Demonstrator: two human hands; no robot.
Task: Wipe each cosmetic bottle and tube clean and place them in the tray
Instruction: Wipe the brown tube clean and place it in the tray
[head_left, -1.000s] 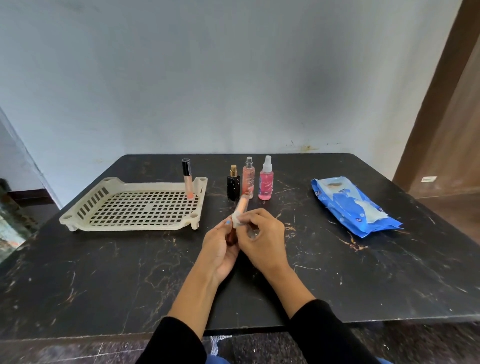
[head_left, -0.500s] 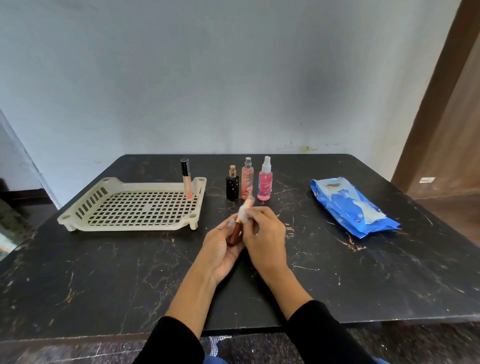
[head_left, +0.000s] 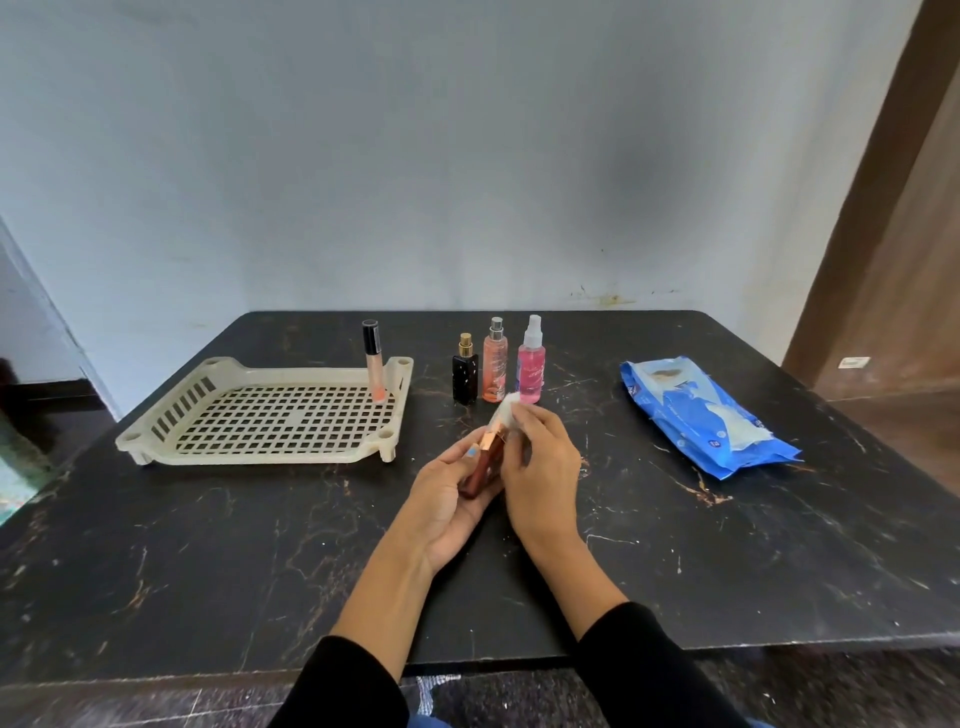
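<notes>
My left hand grips a reddish-brown tube with a copper cap, held tilted above the table's middle. My right hand pinches a white wipe against the tube's upper end. A cream slotted tray lies at the left, with a lip-gloss tube standing upright in its far right corner. Three bottles stand in a row behind my hands: a black one with a gold cap, a peach spray bottle and a pink spray bottle.
A blue pack of wipes lies open on the right of the black marbled table. A grey wall rises behind the table. A brown door frame stands at the far right.
My right hand has slid the wipe up along the tube toward its top end. The copper cap is now uncovered. My left hand holds the tube in nearly the same place.
</notes>
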